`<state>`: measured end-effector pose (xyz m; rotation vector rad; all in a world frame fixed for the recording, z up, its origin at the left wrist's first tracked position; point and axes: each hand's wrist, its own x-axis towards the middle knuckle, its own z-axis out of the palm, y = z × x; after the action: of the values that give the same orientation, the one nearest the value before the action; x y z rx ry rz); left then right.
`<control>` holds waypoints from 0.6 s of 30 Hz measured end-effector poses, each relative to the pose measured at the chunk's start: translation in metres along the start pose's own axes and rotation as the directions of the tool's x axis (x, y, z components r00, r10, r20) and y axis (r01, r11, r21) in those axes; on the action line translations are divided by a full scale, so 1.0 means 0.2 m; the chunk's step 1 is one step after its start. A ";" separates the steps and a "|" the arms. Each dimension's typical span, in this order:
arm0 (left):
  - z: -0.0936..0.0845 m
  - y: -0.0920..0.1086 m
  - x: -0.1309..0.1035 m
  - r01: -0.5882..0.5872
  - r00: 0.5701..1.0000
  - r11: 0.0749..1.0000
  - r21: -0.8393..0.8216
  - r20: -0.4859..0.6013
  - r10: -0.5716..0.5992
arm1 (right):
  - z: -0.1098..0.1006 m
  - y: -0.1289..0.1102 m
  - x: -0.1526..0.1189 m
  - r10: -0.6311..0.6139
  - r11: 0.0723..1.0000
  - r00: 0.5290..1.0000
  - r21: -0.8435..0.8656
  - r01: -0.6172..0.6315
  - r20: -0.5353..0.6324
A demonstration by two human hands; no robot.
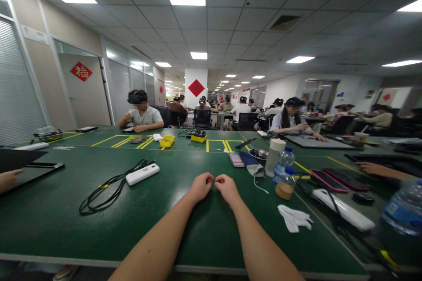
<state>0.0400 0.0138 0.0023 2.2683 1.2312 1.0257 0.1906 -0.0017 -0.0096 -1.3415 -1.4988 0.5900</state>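
Green tabletop (pixel 138 224) under curled left hand (pixel 201 186) and right hand (pixel 227 188), mid-frame; cannot tell if gripping anything. Could topple brown-liquid bottle (pixel 285 189), right of centre, by sweeping rightward.

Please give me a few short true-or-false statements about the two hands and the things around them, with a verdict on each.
1. The left hand and right hand are close together, fingers curled. True.
2. The white cloth or tissue lies left of the left hand. False: the white cloth or tissue lies to the right of the right hand.
3. A black cable lies beside the white device on the left. True.
4. The bottle with brownish contents has a red cap. False: that bottle has a blue cap.
5. A pale cylinder stands upright. True.
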 end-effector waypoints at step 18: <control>-0.04 0.02 0.01 0.060 0.991 0.998 -0.034 0.124 -0.056 | 0.01 -0.01 0.00 0.025 0.996 1.000 0.085 -0.026 0.009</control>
<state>0.0377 0.0129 0.0103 2.2177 1.2089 0.8671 0.1881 -0.0021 -0.0077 -1.2961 -1.4490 0.6690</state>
